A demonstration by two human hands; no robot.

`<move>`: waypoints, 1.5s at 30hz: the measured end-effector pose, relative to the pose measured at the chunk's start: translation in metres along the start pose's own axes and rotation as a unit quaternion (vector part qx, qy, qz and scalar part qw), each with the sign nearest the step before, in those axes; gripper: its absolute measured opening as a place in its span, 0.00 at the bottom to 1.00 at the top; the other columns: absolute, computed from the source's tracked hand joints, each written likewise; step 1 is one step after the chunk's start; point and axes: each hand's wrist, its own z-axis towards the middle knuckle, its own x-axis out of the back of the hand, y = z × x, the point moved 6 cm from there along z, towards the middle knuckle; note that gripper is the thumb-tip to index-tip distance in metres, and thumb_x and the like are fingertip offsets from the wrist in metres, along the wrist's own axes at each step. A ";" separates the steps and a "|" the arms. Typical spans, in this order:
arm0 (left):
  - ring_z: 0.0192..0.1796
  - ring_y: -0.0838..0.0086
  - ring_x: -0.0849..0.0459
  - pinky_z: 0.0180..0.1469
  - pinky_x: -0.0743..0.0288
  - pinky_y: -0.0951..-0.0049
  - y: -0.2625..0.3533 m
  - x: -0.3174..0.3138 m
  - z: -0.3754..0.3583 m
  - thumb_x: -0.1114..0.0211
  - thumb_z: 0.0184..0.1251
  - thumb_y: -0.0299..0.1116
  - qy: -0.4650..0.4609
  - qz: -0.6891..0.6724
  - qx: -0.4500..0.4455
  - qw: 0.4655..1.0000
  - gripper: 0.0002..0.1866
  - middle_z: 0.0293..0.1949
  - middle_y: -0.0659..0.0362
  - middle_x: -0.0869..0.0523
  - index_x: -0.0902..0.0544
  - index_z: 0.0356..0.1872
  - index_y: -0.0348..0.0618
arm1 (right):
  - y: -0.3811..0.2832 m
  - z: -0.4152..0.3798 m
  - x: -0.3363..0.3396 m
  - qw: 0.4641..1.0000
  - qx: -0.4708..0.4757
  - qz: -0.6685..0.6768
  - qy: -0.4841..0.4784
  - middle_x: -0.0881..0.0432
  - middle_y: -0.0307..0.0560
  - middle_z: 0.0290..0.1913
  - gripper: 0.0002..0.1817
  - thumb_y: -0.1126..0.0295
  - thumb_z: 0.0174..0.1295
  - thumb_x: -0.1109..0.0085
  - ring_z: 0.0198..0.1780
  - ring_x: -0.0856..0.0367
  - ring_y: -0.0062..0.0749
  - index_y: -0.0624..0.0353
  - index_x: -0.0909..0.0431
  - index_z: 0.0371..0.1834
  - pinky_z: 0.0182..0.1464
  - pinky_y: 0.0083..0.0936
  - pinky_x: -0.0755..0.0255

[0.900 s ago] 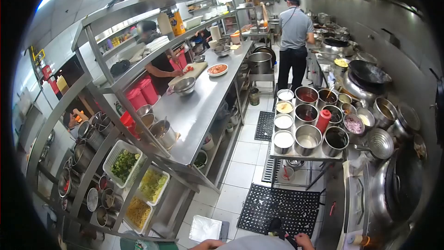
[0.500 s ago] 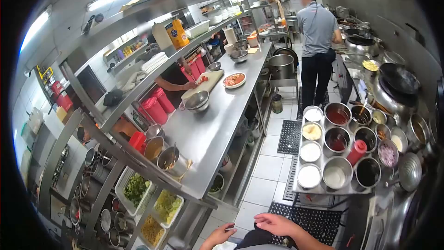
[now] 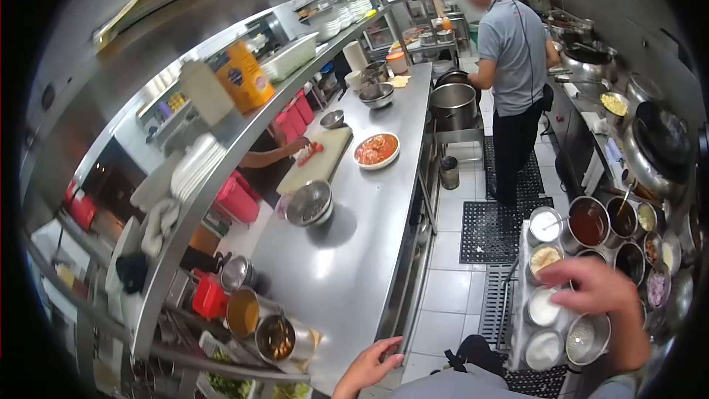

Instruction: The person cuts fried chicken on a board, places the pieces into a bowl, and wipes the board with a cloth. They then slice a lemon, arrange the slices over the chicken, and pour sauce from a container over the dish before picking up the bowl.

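Note:
My right hand [image 3: 600, 297] is raised over the seasoning stand, its fingers loosely stretched and nothing in them. Below and beside it are a tub of white powder [image 3: 544, 309], a tub of yellowish paste [image 3: 546, 257] and a steel pot [image 3: 588, 340]. Near the front corner of the steel counter [image 3: 332, 273], my left hand [image 3: 369, 369] has its fingers apart and holds nothing. Also on the stand is a pot of dark red sauce [image 3: 588, 223]. On the counter are a dish of food in red sauce [image 3: 377, 151] and a metal bowl [image 3: 309, 204].
A person in a grey shirt [image 3: 509, 52] stands ahead in the aisle, one arm toward a large stockpot [image 3: 453, 106]. Across the counter, another person's hand [image 3: 297, 149] is at red pieces on a cutting board [image 3: 325, 159]. Black woks [image 3: 657, 144] line the right. Rubber mats [image 3: 495, 232] cover floor tiles.
The view has moved closer to the counter and the stand. My right hand has risen rightward over the tubs. The person ahead has turned left and reached toward the stockpot.

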 end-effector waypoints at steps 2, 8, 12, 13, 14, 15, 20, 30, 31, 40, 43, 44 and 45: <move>0.55 0.66 0.14 0.59 0.21 0.68 0.015 0.013 0.045 0.31 0.75 0.44 -0.008 0.005 -0.006 1.000 0.27 0.59 0.52 0.13 0.22 0.71 0.47 | -0.008 0.021 0.063 0.995 -0.032 -0.074 0.057 0.12 0.53 0.50 0.27 0.63 0.61 0.26 0.50 0.10 0.40 0.63 0.18 0.62 0.53 0.34 0.17; 0.63 0.63 0.14 0.66 0.22 0.63 0.039 0.033 0.181 0.30 0.76 0.41 0.002 0.027 0.020 0.999 0.28 0.64 0.51 0.15 0.22 0.72 0.45 | 0.006 0.141 0.196 0.952 0.042 -0.287 0.098 0.13 0.52 0.44 0.27 0.62 0.56 0.25 0.46 0.12 0.46 0.62 0.18 0.58 0.49 0.38 0.19; 0.65 0.63 0.15 0.67 0.22 0.63 0.068 0.044 0.266 0.30 0.75 0.40 -0.014 0.018 -0.007 1.000 0.27 0.63 0.50 0.14 0.22 0.71 0.44 | 0.040 0.260 0.254 0.958 0.013 -0.282 0.059 0.12 0.52 0.46 0.25 0.58 0.63 0.29 0.48 0.12 0.45 0.61 0.19 0.59 0.50 0.38 0.19; 0.66 0.62 0.15 0.68 0.23 0.64 0.072 0.047 0.285 0.31 0.76 0.38 -0.021 0.000 0.001 1.000 0.26 0.62 0.50 0.14 0.21 0.71 0.44 | 0.051 0.289 0.263 0.961 0.007 -0.273 0.041 0.12 0.52 0.47 0.25 0.58 0.64 0.29 0.49 0.11 0.45 0.60 0.19 0.60 0.51 0.38 0.19; 0.66 0.62 0.15 0.68 0.23 0.64 0.074 0.051 0.304 0.31 0.76 0.38 -0.009 0.010 0.009 1.000 0.26 0.62 0.50 0.13 0.21 0.71 0.44 | 0.063 0.318 0.271 0.964 0.002 -0.265 0.023 0.11 0.53 0.48 0.25 0.57 0.65 0.30 0.49 0.11 0.46 0.60 0.19 0.60 0.51 0.38 0.19; 0.66 0.62 0.15 0.68 0.23 0.64 0.074 0.055 0.323 0.31 0.76 0.38 0.004 0.019 0.016 1.000 0.26 0.62 0.50 0.13 0.21 0.71 0.44 | 0.076 0.347 0.278 0.966 -0.004 -0.258 0.005 0.11 0.53 0.49 0.25 0.57 0.65 0.30 0.50 0.11 0.46 0.59 0.19 0.60 0.51 0.38 0.19; 0.64 0.63 0.15 0.68 0.23 0.65 0.097 0.058 0.429 0.30 0.75 0.37 -0.011 -0.007 -0.009 1.000 0.26 0.61 0.49 0.13 0.21 0.71 0.43 | 0.160 0.492 0.311 0.961 0.060 -0.264 0.050 0.10 0.54 0.50 0.24 0.57 0.68 0.32 0.49 0.11 0.45 0.59 0.20 0.62 0.52 0.39 0.19; 0.64 0.64 0.15 0.66 0.23 0.67 0.125 0.075 0.713 0.31 0.76 0.38 -0.044 -0.073 -0.035 0.996 0.25 0.62 0.50 0.14 0.21 0.69 0.41 | 0.405 0.682 0.384 0.929 -0.074 0.203 0.300 0.15 0.44 0.45 0.17 0.67 0.78 0.44 0.38 0.16 0.22 0.63 0.24 0.65 0.40 0.20 0.22; 0.65 0.64 0.15 0.65 0.23 0.67 0.132 0.075 0.740 0.31 0.76 0.38 -0.064 -0.071 -0.057 0.994 0.25 0.62 0.50 0.14 0.21 0.69 0.41 | 0.420 0.688 0.386 0.919 -0.091 0.221 0.313 0.15 0.43 0.45 0.17 0.67 0.78 0.44 0.38 0.16 0.22 0.62 0.24 0.64 0.40 0.20 0.22; 0.64 0.58 0.16 0.65 0.23 0.64 0.176 0.068 0.908 0.32 0.76 0.41 -0.065 -0.013 -0.095 0.993 0.25 0.64 0.49 0.16 0.21 0.68 0.40 | 0.613 0.794 0.366 0.845 -0.218 0.371 0.317 0.14 0.42 0.39 0.12 0.63 0.77 0.42 0.30 0.17 0.24 0.58 0.21 0.54 0.27 0.21 0.24; 0.65 0.56 0.17 0.67 0.25 0.65 0.215 0.082 0.944 0.32 0.77 0.39 0.011 -0.026 -0.087 0.996 0.24 0.64 0.48 0.17 0.21 0.68 0.40 | 0.717 0.889 0.340 0.784 -0.255 0.451 0.341 0.17 0.41 0.36 0.10 0.62 0.78 0.47 0.27 0.19 0.24 0.56 0.22 0.49 0.20 0.22 0.28; 0.66 0.55 0.18 0.68 0.26 0.65 0.219 0.085 0.954 0.33 0.77 0.39 0.009 -0.043 -0.090 0.995 0.24 0.64 0.47 0.17 0.21 0.68 0.40 | 0.734 0.909 0.335 0.780 -0.273 0.457 0.331 0.17 0.43 0.36 0.10 0.64 0.77 0.49 0.27 0.20 0.24 0.57 0.22 0.50 0.22 0.22 0.26; 0.67 0.59 0.17 0.68 0.26 0.66 0.221 0.088 0.961 0.32 0.76 0.36 0.004 -0.031 -0.084 0.996 0.24 0.64 0.47 0.16 0.21 0.69 0.40 | 0.747 0.928 0.328 0.787 -0.283 0.441 0.326 0.16 0.44 0.37 0.11 0.64 0.76 0.48 0.27 0.19 0.25 0.57 0.22 0.50 0.22 0.23 0.25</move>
